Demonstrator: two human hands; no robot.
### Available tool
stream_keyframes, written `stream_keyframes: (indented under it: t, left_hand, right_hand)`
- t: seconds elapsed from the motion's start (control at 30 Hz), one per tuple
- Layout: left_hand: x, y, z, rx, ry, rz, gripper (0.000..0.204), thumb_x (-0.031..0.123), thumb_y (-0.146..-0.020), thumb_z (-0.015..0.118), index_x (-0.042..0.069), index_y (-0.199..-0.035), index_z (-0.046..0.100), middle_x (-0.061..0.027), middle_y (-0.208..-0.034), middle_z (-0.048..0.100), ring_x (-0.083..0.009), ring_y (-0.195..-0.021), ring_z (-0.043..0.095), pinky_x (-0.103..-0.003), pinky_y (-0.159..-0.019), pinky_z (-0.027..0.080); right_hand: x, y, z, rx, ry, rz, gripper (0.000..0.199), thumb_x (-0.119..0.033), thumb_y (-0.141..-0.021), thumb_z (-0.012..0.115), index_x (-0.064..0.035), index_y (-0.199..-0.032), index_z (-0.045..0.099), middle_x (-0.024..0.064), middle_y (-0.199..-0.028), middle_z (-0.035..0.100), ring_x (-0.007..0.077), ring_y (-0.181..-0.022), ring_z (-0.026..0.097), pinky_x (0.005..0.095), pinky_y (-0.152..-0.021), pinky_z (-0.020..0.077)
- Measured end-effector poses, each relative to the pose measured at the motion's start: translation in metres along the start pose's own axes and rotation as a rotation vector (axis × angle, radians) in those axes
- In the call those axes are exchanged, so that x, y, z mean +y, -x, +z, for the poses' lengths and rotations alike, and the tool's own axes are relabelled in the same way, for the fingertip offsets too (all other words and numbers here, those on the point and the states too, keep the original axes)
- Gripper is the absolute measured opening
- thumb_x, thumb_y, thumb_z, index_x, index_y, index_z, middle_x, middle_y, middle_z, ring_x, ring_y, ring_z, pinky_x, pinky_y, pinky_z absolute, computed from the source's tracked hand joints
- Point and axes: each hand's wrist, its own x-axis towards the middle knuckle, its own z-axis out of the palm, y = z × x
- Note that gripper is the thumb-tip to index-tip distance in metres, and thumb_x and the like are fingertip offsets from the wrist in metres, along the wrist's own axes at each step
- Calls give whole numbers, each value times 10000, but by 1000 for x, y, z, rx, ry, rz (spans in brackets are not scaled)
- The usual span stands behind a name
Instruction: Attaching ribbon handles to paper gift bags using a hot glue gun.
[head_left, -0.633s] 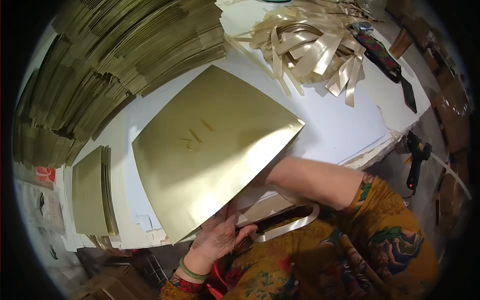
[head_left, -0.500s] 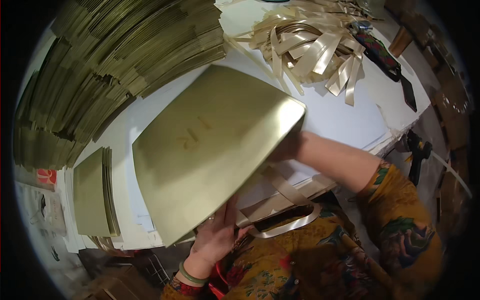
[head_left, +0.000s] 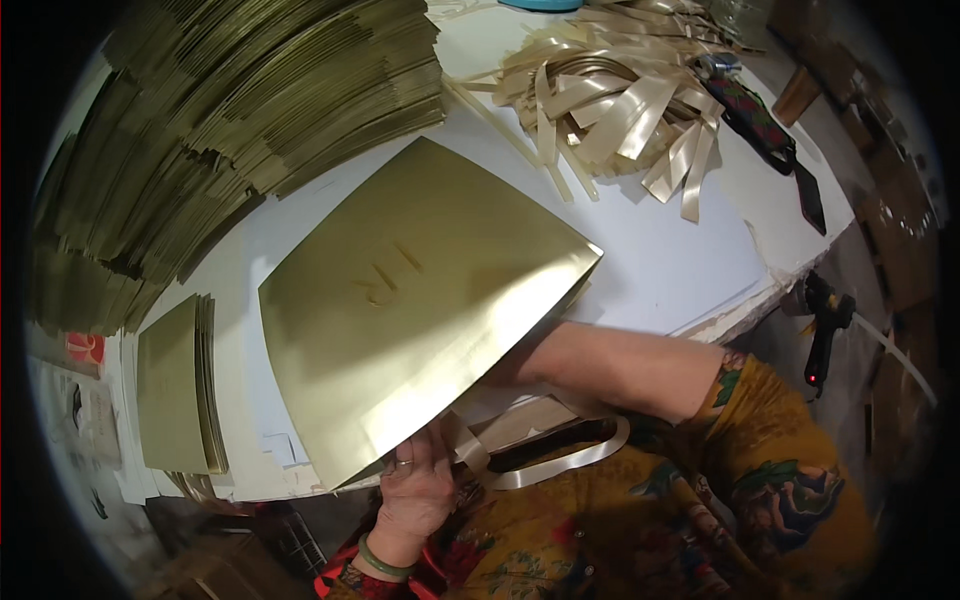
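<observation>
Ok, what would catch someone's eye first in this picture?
The big gold sheet at centre, tilted over the white table, with the left hand gripping its lower edge and the right forearm running under it. Next, the huge fanned stack of gold sheets at upper left and the tangle of pale ribbon strips at top.

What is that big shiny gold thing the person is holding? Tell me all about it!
It is a gold paper bag, flat and folded, with a smooth, glossy metallic face and a faint embossed mark near its middle. It looks like stiff coated paper. It is lifted at a tilt above the white table. The left hand grips its bottom edge; the right hand is hidden behind it. A pale ribbon handle loops out below.
</observation>
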Motion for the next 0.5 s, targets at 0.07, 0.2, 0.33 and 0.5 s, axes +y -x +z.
stream_keyframes:
  t: [0.07, 0.2, 0.33, 0.5]
  left_hand:
    - [-5, 0, -6, -45, -42, 8, 725, 144, -681, 686, -102, -1330, 474, -231, -1275, 504, -374, -1203, 511, -382, -895, 526]
    - [-9, -6, -9, -91, 101, 34, 668, 126, -712, 657, -72, -1330, 498, -203, -1253, 530, -364, -1148, 545, -362, -880, 531]
    - [9, -21, -7, 45, 31, 7, 652, 97, -706, 631, -91, -1317, 501, -218, -1277, 522, -359, -1108, 574, -358, -821, 555]
    - [5, -3, -6, -60, -51, 7, 663, 84, -730, 589, -115, -1349, 459, -266, -1345, 477, -368, -1162, 559, -316, -730, 579]
  right_hand:
    - [4, 5, -25, -58, 133, 15, 413, -294, -956, 570, -113, -1325, 533, 75, -1317, 566, 233, -1166, 552, 355, -981, 466]
    - [26, 8, -27, -9, -2, -9, 409, -282, -956, 565, -103, -1322, 539, 90, -1336, 551, 242, -1179, 544, 366, -992, 453]
    - [39, 19, -29, 79, -291, -57, 406, -264, -959, 544, -87, -1325, 540, 119, -1365, 529, 259, -1197, 539, 385, -1010, 437]
    - [-29, 22, -58, -68, 43, 15, 351, -234, -938, 566, -78, -1251, 601, 133, -1250, 603, 277, -1144, 572, 396, -994, 440]
